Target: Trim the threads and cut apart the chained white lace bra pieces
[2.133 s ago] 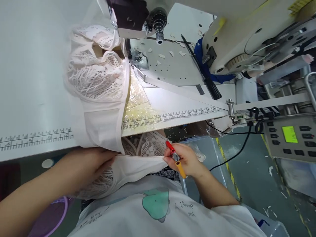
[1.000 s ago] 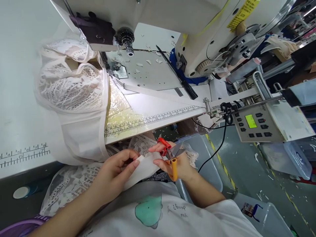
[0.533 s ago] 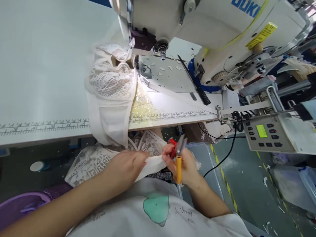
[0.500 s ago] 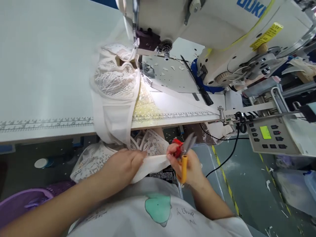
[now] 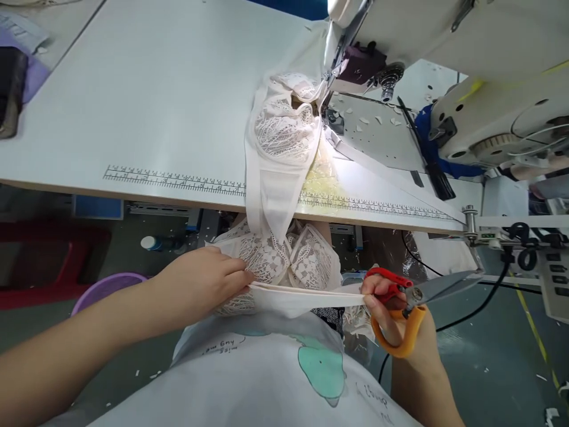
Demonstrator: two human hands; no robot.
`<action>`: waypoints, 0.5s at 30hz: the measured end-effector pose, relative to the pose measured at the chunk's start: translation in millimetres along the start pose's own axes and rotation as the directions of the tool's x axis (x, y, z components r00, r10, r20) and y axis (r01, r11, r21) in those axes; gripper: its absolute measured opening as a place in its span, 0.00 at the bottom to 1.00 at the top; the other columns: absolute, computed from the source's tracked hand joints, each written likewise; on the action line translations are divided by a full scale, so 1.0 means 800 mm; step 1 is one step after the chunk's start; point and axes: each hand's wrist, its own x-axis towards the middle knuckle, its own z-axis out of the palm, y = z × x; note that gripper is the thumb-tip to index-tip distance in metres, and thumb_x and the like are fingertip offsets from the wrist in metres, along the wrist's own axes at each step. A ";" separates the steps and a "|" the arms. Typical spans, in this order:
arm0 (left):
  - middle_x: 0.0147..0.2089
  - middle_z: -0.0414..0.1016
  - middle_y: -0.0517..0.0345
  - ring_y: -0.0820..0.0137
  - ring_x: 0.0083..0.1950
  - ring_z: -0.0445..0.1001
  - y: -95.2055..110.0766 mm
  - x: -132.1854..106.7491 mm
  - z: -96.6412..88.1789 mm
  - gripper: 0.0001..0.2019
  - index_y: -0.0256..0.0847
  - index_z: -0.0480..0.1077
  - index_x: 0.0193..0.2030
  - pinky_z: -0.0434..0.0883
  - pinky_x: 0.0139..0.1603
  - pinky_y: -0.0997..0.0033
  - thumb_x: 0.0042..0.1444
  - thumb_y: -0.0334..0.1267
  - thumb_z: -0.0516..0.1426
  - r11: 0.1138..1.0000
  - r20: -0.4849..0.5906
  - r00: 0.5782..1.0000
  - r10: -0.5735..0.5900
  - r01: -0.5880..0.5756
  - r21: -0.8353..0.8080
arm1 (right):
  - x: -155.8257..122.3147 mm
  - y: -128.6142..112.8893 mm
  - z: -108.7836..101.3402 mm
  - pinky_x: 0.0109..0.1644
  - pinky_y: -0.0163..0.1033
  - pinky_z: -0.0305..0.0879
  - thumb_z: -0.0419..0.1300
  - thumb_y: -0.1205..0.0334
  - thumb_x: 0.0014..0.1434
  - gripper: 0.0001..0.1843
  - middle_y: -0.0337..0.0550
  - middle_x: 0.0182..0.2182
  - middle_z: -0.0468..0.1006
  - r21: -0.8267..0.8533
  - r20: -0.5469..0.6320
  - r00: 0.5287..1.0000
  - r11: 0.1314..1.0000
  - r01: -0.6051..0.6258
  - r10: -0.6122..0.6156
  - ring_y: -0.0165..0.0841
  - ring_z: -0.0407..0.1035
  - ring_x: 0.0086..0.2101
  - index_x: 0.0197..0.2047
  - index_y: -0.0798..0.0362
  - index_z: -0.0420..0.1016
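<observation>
A cream lace garment [image 5: 280, 133] lies on the white sewing table [image 5: 133, 107] and hangs over its front edge into my lap. My left hand [image 5: 202, 281] pinches the left end of its plain cream band [image 5: 302, 296]. At the band's right end my right hand [image 5: 393, 317] pinches it while holding scissors [image 5: 418, 296] with one red and one orange handle, blades pointing right. The band is stretched taut between both hands. The garment's far end sits under the presser foot [image 5: 331, 98] of the white sewing machine [image 5: 466, 65].
Printed rulers [image 5: 178, 178] run along the table's front edge. Small fabric scraps litter the machine bed [image 5: 377, 121]. A purple basin [image 5: 104, 287] sits on the floor at left, a black cable [image 5: 484, 299] at right. A control panel [image 5: 555, 284] shows at the far right edge.
My hands have moved apart, pulling the band out longer and taut. The scissors now point right with blades nearly shut. My view has swung left and down.
</observation>
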 end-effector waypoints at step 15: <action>0.33 0.67 0.64 0.75 0.31 0.67 -0.012 -0.059 -0.026 0.15 0.45 0.73 0.40 0.58 0.32 0.79 0.62 0.33 0.46 0.729 0.189 0.882 -0.431 0.464 -0.504 | -0.012 0.001 -0.011 0.27 0.34 0.65 0.57 0.63 0.57 0.08 0.40 0.27 0.69 -0.073 0.093 0.996 0.997 0.011 -0.005 0.31 0.66 0.27 0.29 0.50 0.61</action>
